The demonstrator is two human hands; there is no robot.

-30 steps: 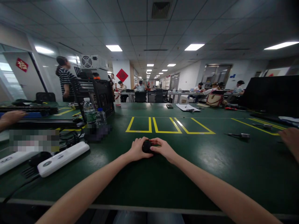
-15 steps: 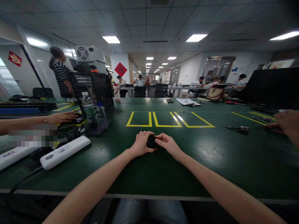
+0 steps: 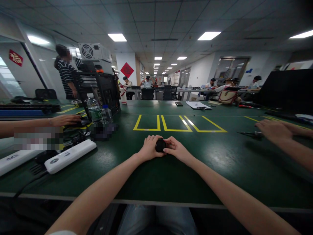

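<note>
Both of my hands meet around a small round black object (image 3: 160, 146) just above the green tabletop (image 3: 156, 176). Its exact kind I cannot make out. My left hand (image 3: 150, 147) wraps it from the left, thumb below and fingers over the top. From the right, my right hand (image 3: 176, 148) pinches its edge between thumb and fingers. Part of the object's sides is hidden by the fingers. Ahead of my hands, yellow tape outlines (image 3: 176, 131) mark the table.
White power strips (image 3: 70, 157) lie at left, near water bottles (image 3: 94, 109) and a black open-frame rack (image 3: 107, 89). A co-worker's hand (image 3: 67, 120) is at left. Another person's hands (image 3: 275, 132) reach in at right beside a screwdriver-like tool (image 3: 254, 134). A clipboard (image 3: 198, 105) lies farther back.
My right-hand fingers have shifted slightly on the black object, and more of its round face shows. The other person's hands at right have moved inward over the dark tool.
</note>
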